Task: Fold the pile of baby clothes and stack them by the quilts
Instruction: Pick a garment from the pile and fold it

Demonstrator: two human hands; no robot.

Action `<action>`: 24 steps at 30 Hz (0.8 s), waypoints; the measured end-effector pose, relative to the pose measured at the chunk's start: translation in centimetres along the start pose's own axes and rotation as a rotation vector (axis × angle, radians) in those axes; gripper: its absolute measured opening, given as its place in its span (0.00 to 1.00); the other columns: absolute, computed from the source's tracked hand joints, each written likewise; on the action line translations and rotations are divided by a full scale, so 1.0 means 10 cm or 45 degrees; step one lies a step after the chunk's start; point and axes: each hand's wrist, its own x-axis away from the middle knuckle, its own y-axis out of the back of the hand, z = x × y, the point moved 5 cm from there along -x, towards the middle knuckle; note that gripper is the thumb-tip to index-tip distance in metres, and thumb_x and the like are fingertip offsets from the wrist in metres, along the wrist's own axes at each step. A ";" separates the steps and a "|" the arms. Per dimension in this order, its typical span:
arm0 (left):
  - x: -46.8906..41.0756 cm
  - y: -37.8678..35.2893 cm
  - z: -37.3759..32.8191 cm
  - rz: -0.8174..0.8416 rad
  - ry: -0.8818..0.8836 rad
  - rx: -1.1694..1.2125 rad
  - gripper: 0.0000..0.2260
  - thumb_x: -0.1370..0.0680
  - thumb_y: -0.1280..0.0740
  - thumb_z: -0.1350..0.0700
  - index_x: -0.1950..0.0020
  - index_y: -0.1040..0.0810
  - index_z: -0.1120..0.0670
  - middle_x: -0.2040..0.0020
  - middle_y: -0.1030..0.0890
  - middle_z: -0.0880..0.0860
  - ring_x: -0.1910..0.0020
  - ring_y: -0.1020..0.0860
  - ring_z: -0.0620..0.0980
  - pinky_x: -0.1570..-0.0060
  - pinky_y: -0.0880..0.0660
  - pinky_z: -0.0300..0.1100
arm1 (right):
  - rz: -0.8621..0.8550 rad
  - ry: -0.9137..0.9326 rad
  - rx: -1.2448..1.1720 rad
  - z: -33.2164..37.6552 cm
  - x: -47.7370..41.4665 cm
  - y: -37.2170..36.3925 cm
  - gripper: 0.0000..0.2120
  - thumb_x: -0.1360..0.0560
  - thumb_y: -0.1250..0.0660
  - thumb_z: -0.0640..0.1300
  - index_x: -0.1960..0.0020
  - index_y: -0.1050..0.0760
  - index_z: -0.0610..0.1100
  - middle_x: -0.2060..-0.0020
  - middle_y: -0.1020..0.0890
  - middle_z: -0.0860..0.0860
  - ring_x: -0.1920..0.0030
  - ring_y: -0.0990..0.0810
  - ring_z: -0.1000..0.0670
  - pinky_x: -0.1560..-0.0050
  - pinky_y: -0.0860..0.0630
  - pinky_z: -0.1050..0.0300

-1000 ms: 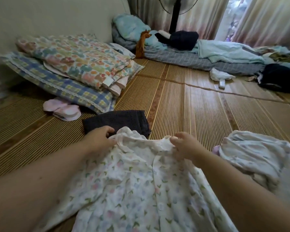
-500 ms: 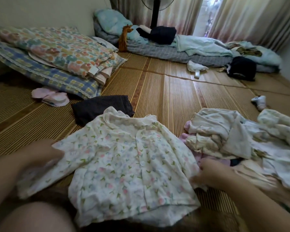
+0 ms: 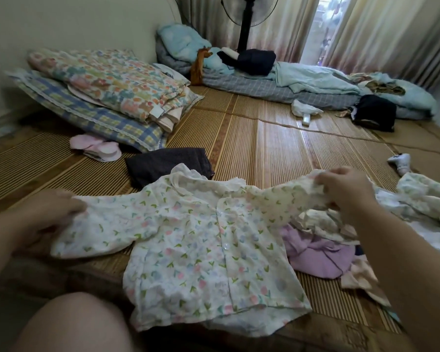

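The woven bamboo floor mat (image 3: 264, 148) carries the white floral button-front baby shirt (image 3: 201, 245), lying face up before me, beside the unfolded pile of pale baby clothes (image 3: 422, 199). My left hand (image 3: 48, 214) pinches one sleeve end; my right hand (image 3: 346, 191) grips the other, lifted.

A woven mat floor (image 3: 277, 138), pale wall (image 3: 74, 24), standing fan (image 3: 247, 19) before daylit curtains (image 3: 381, 29).

Floral baby shirt (image 3: 208, 252) flat on mat (image 3: 277, 148); left hand (image 3: 46, 214), right hand (image 3: 346, 191) pinch sleeve ends.
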 end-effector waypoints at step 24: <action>0.88 -1.53 -1.93 0.861 -0.196 0.665 0.05 0.19 0.37 0.50 0.43 0.28 0.45 0.44 0.22 0.54 0.60 0.17 0.53 0.58 0.24 0.45 | 0.955 -0.210 0.520 -0.41 0.20 -1.72 0.09 0.21 0.41 0.41 0.44 0.24 0.45 0.55 0.19 0.48 0.60 0.19 0.50 0.61 0.21 0.54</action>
